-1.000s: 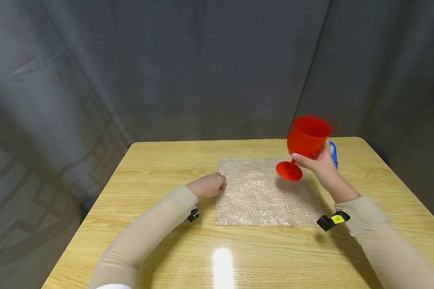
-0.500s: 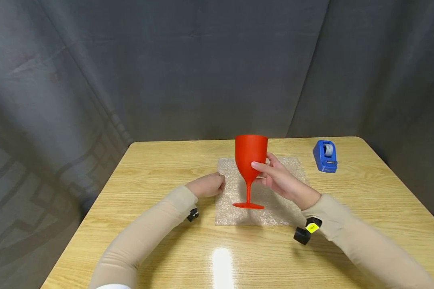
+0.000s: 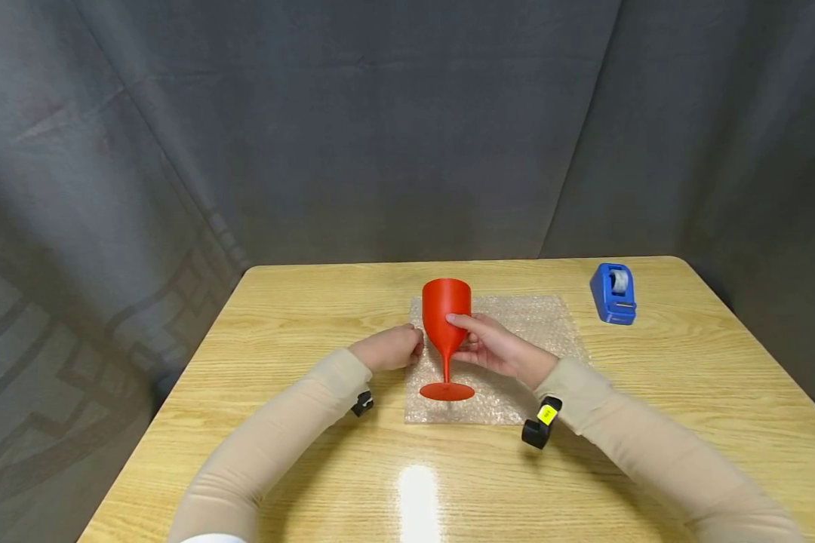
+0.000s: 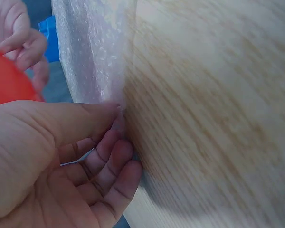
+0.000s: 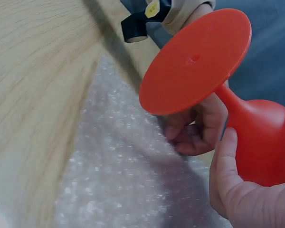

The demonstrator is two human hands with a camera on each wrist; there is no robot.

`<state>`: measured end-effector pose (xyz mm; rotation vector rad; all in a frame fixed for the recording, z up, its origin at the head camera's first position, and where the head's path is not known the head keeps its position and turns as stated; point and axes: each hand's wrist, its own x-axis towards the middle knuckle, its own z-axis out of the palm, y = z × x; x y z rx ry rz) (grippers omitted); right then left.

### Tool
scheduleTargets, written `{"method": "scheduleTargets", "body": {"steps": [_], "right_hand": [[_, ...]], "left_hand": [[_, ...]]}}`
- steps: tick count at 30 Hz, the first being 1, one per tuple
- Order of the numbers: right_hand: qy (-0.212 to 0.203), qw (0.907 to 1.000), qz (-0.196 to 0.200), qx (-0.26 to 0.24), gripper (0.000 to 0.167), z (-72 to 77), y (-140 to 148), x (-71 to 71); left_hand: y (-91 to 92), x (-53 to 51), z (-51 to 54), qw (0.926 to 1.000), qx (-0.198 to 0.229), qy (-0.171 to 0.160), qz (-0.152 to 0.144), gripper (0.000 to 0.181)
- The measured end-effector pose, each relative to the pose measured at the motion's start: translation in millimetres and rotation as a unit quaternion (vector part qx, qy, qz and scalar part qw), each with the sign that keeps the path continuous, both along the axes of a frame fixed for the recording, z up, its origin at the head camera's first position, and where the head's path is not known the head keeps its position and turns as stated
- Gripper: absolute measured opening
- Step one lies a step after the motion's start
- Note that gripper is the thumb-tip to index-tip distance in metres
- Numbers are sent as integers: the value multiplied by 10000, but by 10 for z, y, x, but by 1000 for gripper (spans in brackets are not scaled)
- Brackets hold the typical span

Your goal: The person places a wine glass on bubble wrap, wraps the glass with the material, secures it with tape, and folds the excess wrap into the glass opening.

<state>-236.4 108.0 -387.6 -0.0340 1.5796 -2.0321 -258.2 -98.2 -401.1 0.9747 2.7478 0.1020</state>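
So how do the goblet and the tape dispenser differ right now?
The goblet is red; the tape dispenser is blue. The right hand holds the goblet above the bubble wrap; the tape dispenser sits on the table. The goblet is stemmed, the tape dispenser blocky. Both have a solid body colour.

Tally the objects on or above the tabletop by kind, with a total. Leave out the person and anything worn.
Red goblet, held in the right hand: 1
Bubble wrap sheet, edge pinched by the left hand: 1
Blue tape dispenser, apart from both hands: 1
Total: 3
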Motion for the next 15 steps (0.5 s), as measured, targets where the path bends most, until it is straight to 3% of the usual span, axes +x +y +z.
{"method": "scheduleTargets", "body": {"steps": [5, 15], "right_hand": [[-134, 9999, 45, 74, 52, -97, -11, 8], [-148, 9992, -63, 366, 51, -228, -49, -18]], "left_hand": [[7, -10, -14, 10000, -38, 1, 30, 11], [13, -7, -12, 9999, -83, -65, 90, 11]]}}
